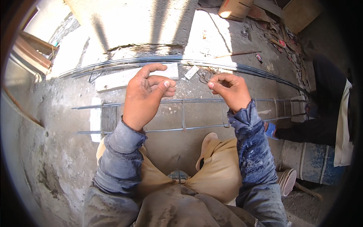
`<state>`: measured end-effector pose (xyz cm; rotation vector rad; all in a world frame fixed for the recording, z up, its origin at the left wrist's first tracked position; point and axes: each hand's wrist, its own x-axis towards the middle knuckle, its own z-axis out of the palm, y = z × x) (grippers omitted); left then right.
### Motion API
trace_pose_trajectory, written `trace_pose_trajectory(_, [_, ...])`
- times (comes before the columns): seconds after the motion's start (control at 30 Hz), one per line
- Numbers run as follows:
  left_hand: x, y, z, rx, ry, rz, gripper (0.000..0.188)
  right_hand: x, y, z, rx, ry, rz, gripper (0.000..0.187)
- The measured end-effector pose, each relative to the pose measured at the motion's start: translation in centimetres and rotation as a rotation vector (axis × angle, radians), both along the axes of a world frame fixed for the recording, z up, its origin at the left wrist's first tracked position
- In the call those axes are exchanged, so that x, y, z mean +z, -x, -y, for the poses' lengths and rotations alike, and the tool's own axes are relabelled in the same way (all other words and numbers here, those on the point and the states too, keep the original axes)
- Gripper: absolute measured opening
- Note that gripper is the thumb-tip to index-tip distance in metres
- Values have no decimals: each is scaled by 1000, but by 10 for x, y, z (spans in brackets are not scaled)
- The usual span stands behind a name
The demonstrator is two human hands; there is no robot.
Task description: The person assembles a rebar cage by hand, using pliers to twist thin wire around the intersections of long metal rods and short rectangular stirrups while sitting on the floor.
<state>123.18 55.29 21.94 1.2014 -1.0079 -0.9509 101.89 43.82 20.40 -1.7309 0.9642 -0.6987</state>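
Observation:
My left hand (149,92) is raised over a rebar cage (166,131), the thumb pressed to the curled middle finger and the index finger held apart. Whatever it pinches, if anything, is too small to make out. To its right, my right hand (229,89) is pinched shut, thumb against index finger. Dark bent wires (204,76) appear beside those fingertips; I cannot tell whether they are held or lie behind. Below both hands, the cage runs left to right, with thin stirrups (183,115) across its long bars.
A white block (95,119) supports the cage's left end. Beyond it lie a bundle of long rebars (155,59) and a pale board (126,78). A co-worker's leg (302,130) is at right, near a blue drum (317,160). Rubble (283,45) lines the back right.

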Motion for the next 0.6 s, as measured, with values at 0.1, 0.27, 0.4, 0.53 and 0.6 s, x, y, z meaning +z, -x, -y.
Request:
trace_pose_trajectory(0.1, [1, -3, -1, -22, 71, -127, 32, 6, -15, -17, 122, 24, -10, 11])
trace_pose_trajectory(0.27, [5, 3, -3, 18, 126, -151, 24, -1, -39, -27, -93, 168, 230, 21])
trace_pose_trajectory(0.4, [2, 1, -2, 84, 182, -234, 22, 10, -28, -27, 176, -232, 202, 24])
trace_pose_trajectory(0.53, [1, 1, 1, 133, 177, -209, 23, 12, -23, -30, 250, -125, 116, 21])
trace_pose_trajectory(0.6, [1, 0, 1, 139, 152, -224, 22, 13, -23, -29, 250, -61, 94, 19])
